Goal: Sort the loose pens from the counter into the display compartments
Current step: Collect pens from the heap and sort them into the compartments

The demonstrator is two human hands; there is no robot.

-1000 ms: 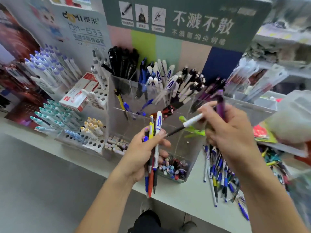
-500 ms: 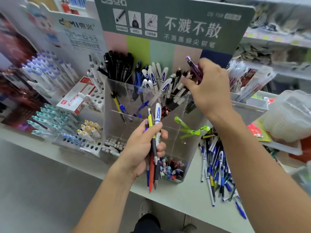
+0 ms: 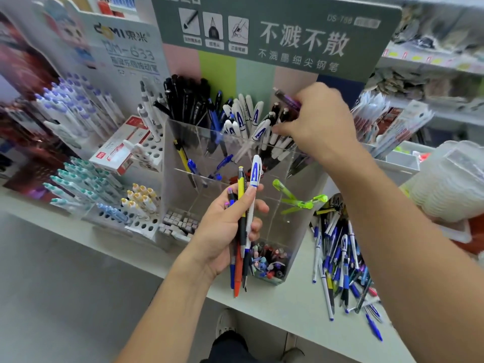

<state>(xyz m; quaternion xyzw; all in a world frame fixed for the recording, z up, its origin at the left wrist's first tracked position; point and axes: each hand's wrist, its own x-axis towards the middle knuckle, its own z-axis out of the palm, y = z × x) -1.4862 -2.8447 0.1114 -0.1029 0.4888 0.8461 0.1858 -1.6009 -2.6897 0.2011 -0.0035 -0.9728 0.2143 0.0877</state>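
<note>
Lowered since a moment ago, the right hand (image 3: 318, 121) pinches a purple pen (image 3: 287, 99) over the rear compartment (image 3: 281, 148), its long axis tilted, tip pointing up-left. Nearer, the left hand (image 3: 227, 226) grips a pen bundle (image 3: 245, 226), upright, above the worktop (image 3: 288, 302).

Both forearms are seen bare from wrist to the frame edge, with no sleeve, watch or ring visible on the left hand (image 3: 225, 231) or the right hand (image 3: 318, 121). The nails are kept short and unpainted. Below the left hand, dark trousers (image 3: 230, 347) are seen, and grey shoes (image 3: 225, 322) with pale soles are worn on both feet.
</note>
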